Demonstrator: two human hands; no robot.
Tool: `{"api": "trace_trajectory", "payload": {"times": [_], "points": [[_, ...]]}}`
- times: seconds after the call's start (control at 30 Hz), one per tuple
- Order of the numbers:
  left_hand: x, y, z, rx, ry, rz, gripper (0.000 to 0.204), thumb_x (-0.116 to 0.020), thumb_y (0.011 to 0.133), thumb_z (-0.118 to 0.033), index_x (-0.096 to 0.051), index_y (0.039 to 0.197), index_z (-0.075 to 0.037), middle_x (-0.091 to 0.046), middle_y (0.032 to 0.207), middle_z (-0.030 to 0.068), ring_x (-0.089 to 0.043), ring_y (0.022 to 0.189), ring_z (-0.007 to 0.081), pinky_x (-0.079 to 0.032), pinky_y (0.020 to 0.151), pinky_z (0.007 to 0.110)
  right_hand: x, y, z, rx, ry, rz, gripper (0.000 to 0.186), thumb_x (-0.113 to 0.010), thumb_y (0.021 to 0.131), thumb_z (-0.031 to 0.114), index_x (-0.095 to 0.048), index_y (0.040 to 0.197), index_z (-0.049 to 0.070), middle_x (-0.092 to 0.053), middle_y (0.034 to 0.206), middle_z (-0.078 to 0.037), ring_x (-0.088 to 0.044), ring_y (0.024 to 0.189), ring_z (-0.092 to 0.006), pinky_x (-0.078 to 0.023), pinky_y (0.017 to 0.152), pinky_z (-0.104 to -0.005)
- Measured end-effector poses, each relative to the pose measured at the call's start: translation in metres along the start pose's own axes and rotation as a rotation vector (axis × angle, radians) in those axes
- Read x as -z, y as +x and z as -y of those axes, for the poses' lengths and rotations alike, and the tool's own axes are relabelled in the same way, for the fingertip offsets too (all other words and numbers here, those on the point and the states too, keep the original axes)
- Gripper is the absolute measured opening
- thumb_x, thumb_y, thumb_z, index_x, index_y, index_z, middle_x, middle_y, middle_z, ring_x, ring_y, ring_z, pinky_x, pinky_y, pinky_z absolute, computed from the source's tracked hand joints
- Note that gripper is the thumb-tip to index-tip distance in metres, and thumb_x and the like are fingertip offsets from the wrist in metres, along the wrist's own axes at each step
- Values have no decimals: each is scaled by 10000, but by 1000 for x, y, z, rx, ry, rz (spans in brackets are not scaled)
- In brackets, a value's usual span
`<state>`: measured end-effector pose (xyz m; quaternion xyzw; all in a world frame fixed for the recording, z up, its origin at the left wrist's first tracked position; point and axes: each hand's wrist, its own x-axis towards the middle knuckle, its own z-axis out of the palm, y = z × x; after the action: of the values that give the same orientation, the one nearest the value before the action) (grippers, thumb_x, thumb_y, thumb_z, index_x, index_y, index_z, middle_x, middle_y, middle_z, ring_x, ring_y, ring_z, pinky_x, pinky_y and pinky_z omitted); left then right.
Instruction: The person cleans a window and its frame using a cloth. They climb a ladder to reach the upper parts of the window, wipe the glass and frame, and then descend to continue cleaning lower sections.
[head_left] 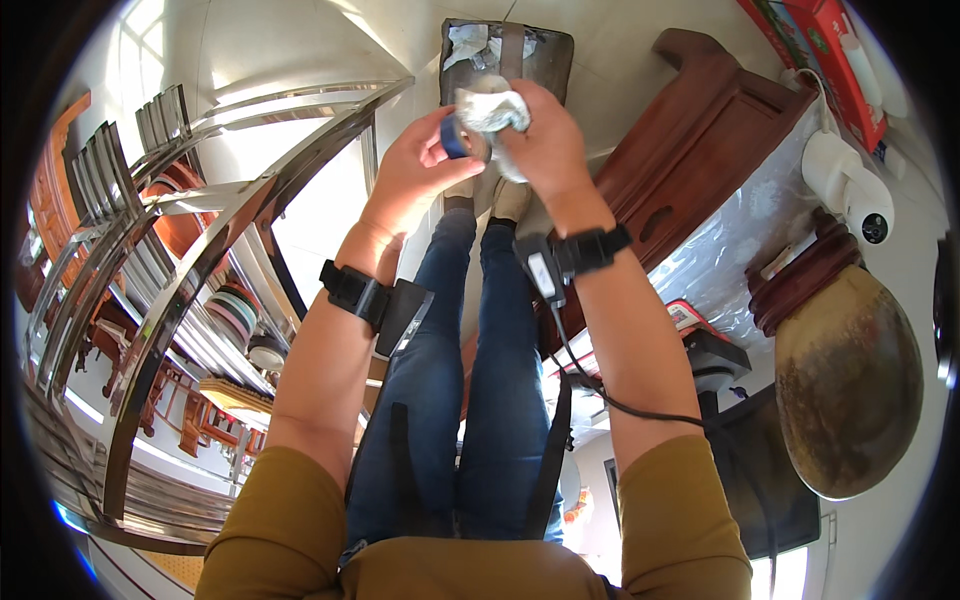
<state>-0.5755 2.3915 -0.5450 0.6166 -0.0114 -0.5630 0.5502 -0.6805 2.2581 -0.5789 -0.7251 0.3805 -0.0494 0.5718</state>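
In the head view, my left hand (425, 160) grips a small round dark blue object (452, 137), thumb and fingers on its sides. My right hand (545, 140) is closed on a crumpled, pale wad of tissue or cloth (490, 103), blurred and held right beside the blue object. Both hands are over my feet (508, 205), in front of a dark rectangular object (550, 80) on the floor with white scraps on top.
Metal railings (260, 195) curve along the left. A dark wooden cabinet (680, 170) with a plastic-covered top (740, 215) is on the right, with a white camera-like device (845, 185), a red box (850, 70) and a mottled vase-like object (845, 380). Pale floor tiles (385, 40) lie ahead.
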Motion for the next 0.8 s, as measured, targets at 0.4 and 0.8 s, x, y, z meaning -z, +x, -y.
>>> {"api": "trace_trajectory", "payload": {"times": [0.4,0.8], "points": [[-11,0,7,-135,381,-165,608,-763,735,-85,-472,1267,-55,-532,1109,67,-563,983,151,-459,897,295,4,-24,-19,-686,777,-152,399,-640,850,149,-537,1210,11,-626,1064,-87,-616,921,-172,-502,776,-293],[-15,2,14,-396,838,-255,617,-808,610,-74,-517,1152,-25,-515,1086,115,-535,1032,271,-436,908,338,28,-14,11,-515,586,-146,388,-674,804,179,-578,1136,3,-632,1078,-92,-613,926,-152,-498,767,-277]]}}
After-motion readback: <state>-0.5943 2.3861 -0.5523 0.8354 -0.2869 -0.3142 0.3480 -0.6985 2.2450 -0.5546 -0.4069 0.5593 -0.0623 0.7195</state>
